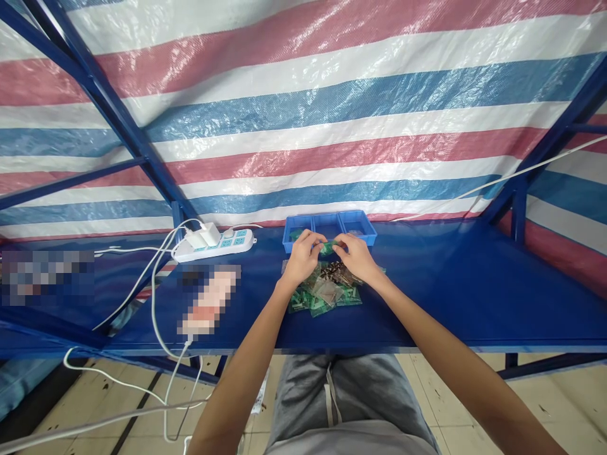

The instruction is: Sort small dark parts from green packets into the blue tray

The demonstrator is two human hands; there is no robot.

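Between my two hands is a small green plastic bag (327, 248), pinched at both sides in front of the blue tray. My left hand (303, 254) grips its left end and my right hand (355, 255) its right end, fingers bent together. What the bag holds is too small to make out. Below my hands lies a pile of small green bags (324, 305), a clear bag (328, 291) on top of them. Dark and brass-coloured small parts, perhaps screws, (337, 273) sit at the pile's upper right. The blue tray (372, 239) has three compartments.
A white power strip (213, 248) with plugged-in chargers stands left on the blue table (446, 284). White cables (154, 297) run from it over the table edge. Blue metal frame posts (118, 114) rise at both sides, before a striped tarpaulin (332, 114).
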